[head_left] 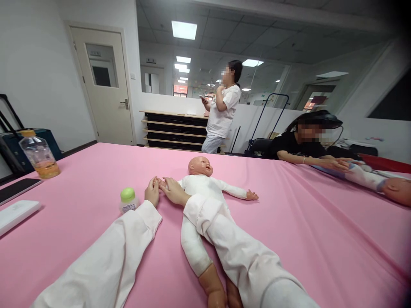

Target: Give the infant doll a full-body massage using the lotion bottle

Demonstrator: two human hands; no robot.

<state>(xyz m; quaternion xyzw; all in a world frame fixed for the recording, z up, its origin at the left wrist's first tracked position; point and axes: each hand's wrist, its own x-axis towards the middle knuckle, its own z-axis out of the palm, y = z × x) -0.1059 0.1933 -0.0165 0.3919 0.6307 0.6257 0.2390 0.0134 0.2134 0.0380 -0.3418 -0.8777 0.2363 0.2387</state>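
Note:
A baby doll in a white cloth body lies on its back on the pink-covered table, its bare head at the far end. Its arm on my left side is stretched out toward my hands. My left hand is closed with its fingertips on the doll's small hand. From the other side my right hand is closed over the same doll hand and wrist. My right sleeve crosses the doll's trunk and hides part of its legs. Beside my left wrist stands a small clear jar with a green lid.
At the left are a bottle of amber liquid, a dark phone and a white oblong case. A person in black reaches over another doll at the right. Someone in white stands behind the table.

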